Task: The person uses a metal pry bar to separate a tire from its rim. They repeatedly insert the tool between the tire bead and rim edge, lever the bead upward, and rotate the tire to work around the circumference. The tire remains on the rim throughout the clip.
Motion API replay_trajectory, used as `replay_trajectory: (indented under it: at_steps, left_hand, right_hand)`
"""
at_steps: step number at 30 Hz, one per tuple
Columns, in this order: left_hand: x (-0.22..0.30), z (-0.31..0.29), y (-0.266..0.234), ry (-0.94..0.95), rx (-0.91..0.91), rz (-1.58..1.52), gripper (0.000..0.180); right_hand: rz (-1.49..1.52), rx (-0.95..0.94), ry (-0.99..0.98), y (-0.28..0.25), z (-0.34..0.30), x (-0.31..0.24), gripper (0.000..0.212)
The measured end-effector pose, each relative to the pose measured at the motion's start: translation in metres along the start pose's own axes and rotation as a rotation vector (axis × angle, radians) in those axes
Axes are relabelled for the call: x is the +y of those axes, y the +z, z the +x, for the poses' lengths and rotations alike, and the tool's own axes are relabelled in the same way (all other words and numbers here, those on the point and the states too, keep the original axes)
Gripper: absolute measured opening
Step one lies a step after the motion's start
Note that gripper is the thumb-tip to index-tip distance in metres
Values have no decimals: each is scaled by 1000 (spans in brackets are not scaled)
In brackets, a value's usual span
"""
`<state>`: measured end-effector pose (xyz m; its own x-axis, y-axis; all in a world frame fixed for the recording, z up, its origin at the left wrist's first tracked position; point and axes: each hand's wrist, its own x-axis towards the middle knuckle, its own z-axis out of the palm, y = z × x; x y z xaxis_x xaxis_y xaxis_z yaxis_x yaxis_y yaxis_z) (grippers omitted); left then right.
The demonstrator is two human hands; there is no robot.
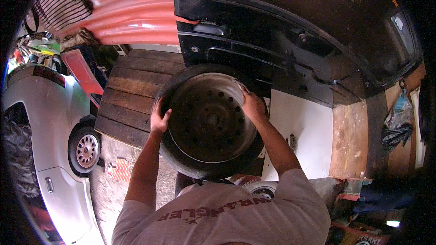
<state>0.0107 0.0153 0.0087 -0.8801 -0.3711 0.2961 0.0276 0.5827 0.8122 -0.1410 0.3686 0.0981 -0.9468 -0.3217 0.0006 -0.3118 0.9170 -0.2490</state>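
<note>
Between my two arms is a car wheel (204,127), its dark steel rim with a ring of round holes facing up toward me. A black tyre (181,161) surrounds the rim. My left hand (160,117) grips the left side of the wheel, thumb on the inner side and fingers along the tyre. On the upper right, my right hand (252,105) grips the rim's edge with its fingers reaching over it; part of that grip is hidden. The wheel's underside is out of sight, so I cannot tell what it rests on.
Dark wooden planks (131,95) lie behind and left of the wheel. A large black vehicle panel (290,27) stands at the back right, above a white board (302,131). A silver car (54,122) is at the left. Another wheel (263,190) shows below, partly covered by my shirt.
</note>
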Motion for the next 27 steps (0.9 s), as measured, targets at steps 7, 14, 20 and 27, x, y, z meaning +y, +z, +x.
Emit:
replay_trajectory:
  at_steps: [7, 14, 20, 27]
  left_hand:
    - [-10, -6, -2, -44, -6, 30, 70]
    - [-6, -3, 1, -47, 14, -54, 69]
    - [-7, -2, -1, -21, 15, -54, 69]
    - [-18, -6, 2, -35, 40, -174, 68]
  right_hand:
    - [-31, -21, -5, 6, -15, 15, 44]
    - [-37, 22, -29, 5, -10, 22, 47]
    - [-41, -33, -15, 4, 16, -9, 42]
    - [-55, -5, -45, -14, -18, 25, 41]
